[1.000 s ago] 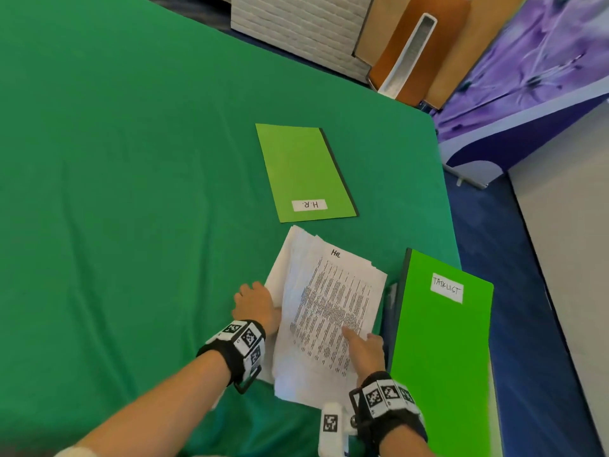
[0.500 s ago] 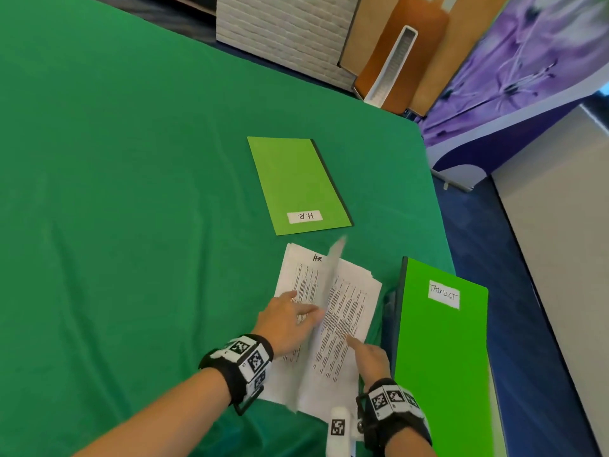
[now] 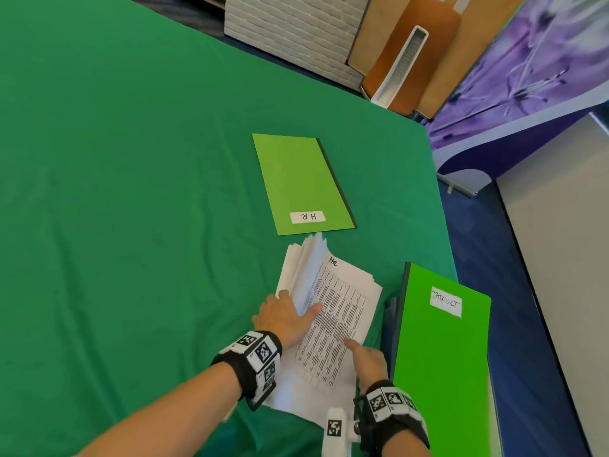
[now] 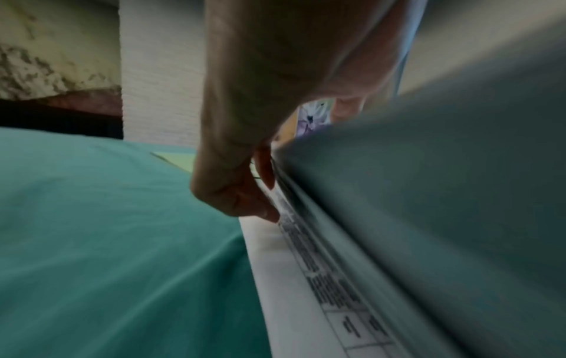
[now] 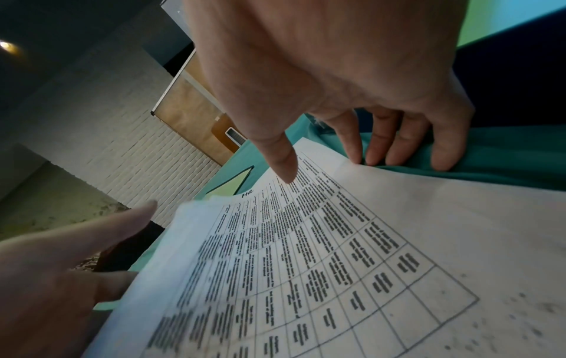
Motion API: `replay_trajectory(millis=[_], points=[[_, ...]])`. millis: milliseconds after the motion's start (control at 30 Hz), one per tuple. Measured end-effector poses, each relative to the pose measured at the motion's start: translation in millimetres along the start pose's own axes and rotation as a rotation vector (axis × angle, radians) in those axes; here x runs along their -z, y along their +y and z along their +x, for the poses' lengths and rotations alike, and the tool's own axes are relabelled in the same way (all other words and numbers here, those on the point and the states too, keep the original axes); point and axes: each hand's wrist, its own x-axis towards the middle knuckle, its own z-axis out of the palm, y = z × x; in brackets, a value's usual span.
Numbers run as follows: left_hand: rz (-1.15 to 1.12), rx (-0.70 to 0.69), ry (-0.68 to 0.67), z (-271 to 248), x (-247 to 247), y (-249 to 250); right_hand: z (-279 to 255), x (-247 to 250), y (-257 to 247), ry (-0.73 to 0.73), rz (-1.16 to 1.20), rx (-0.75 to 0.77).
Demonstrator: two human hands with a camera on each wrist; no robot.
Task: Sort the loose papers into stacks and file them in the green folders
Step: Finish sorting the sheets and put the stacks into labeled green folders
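Two flat bright-green card folders lie on the green cloth-covered table (image 3: 131,192): the folder with a white label reading "H.R." (image 3: 301,183) sits farther from the person, and the folder labelled "TASKLIST" (image 3: 441,357) lies at the near right, its right part reaching over the table's right edge. One loose stack of white printed papers (image 3: 339,311), marked "HR" by hand at the top of the uppermost flat sheet, lies between them, its far end just short of the H.R. folder and its right side near the TASKLIST folder. A wide stretch of bare cloth lies open to the left of the stack and folders; on the right the table ends at a blue floor.

Both hands work the stack. The left hand (image 3: 283,316) comes in from the stack's left side, thumb lying on the printed table and fingers tucked under a raised, blurred sheaf of pages (image 3: 311,258), so it pinches those lifted sheets along their left edge. The right hand (image 3: 369,359) rests at the stack's near right, index finger straight and pressing on the top flat sheet, the other fingers loosely bent with tips on the cloth beside the paper edge; it grips nothing.
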Motion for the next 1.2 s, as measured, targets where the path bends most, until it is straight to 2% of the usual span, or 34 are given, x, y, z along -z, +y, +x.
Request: replay_trajectory(millis=[167,267,433,500,633,700,733,800,867,967,1033,1133,1200], points=[[0.108,-0.138,-0.012,-17,-8,14,-21,7,-16,-0.051,0.023,-0.018],[0.203,-0.154,-0.007,-18,-16,15,-26,11,-21,-0.049,0.038,-0.015],[0.194,-0.098,-0.028,-14,-16,5,-32,11,-27,-0.027,-0.014,0.058],[0.157,-0.075,0.004,-11,-13,3,-35,10,-28,-0.02,-0.003,0.099],[-0.039,0.111,0.081,13,-1,-3,-35,12,-34,-0.04,0.033,0.11],[-0.211,0.211,0.008,26,10,-7,-27,10,-32,-0.073,0.061,0.083],[-0.269,0.207,-0.041,30,13,-8,-22,9,-30,-0.086,0.071,0.064],[-0.28,0.093,-0.08,31,14,-6,-15,10,-26,-0.114,0.093,0.046],[-0.296,-0.017,-0.044,27,12,1,-13,10,-24,-0.128,0.105,0.04],[-0.371,-0.168,-0.049,11,24,12,-19,15,-31,-0.078,0.099,0.077],[-0.479,-0.292,-0.117,-2,47,14,-30,23,-41,-0.084,0.236,0.199],[-0.74,-0.382,-0.221,-20,90,8,-57,41,-66,-0.239,0.511,0.385],[-0.781,-0.46,-0.198,-27,109,8,-78,50,-84,-0.313,0.553,0.495]])
